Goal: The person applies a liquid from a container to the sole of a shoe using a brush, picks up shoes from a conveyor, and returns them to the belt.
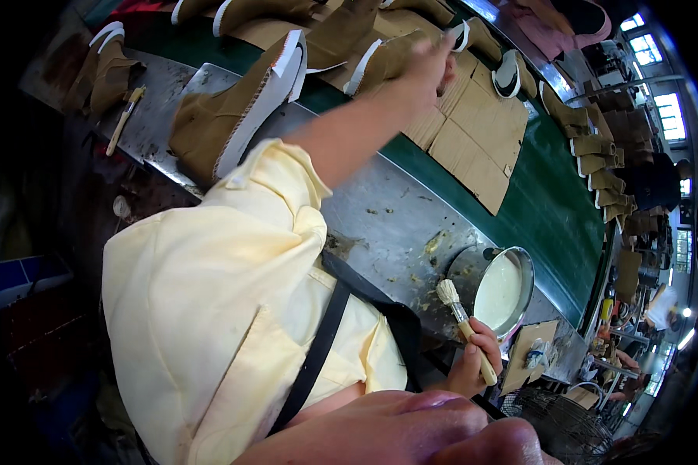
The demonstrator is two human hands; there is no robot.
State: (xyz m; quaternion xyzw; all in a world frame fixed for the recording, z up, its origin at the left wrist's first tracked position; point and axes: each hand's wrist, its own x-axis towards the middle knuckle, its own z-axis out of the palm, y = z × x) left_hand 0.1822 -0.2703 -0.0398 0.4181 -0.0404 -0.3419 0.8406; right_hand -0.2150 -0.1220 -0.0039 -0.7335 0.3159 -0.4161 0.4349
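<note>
My left hand (430, 74) reaches out at the top, beside a tan boot (388, 62) with a white sole and close to another boot (482, 40). Motion smears its fingers, so any grip on a boot is unclear. In my right hand (477, 356) is a brush (467, 329) with a wooden handle, its pale bristles pointing up and coated in something whitish. Just past it stands a metal pot (468, 271) with white liquid (500, 291) inside. A large tan boot (217, 128) rests on the metal table, its white sole turned toward my left arm.
A second brush (126, 120) lies near the table's left end. Cardboard (477, 147) covers part of the green surface (562, 232). More boots (593, 163) line the far side. A person in pink (554, 27) is across the table. A wire fan (558, 422) stands at lower right.
</note>
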